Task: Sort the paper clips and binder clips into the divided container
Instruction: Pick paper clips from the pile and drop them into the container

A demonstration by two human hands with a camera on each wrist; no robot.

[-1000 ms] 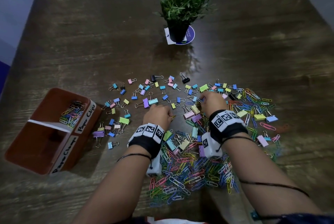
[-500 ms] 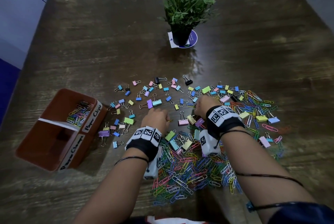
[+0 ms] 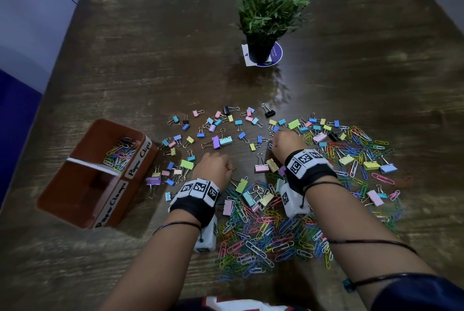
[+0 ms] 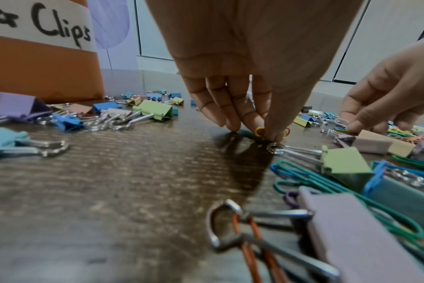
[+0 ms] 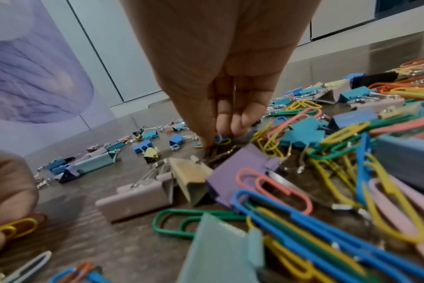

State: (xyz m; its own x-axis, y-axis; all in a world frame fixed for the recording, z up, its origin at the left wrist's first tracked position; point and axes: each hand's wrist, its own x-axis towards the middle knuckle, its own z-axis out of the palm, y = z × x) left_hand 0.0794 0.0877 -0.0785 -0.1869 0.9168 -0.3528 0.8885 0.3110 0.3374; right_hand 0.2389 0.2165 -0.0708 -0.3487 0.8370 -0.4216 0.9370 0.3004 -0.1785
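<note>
The left hand pinches a yellow clip and an orange one low over the bench, fingertips pressed together; the right hand has its fingertips down on small clips, but whether its grip has closed on any I cannot tell. Paper clips lie heaped near the body, binder clips scattered beyond, and the box at left holds paper clips in its far half only. Paper clips are light, slick, springy wire that tangles, so they are best pinched at a looped end. Binder clips are stiffer and heavier, best taken by the folded body, since the wire handles swing.
</note>
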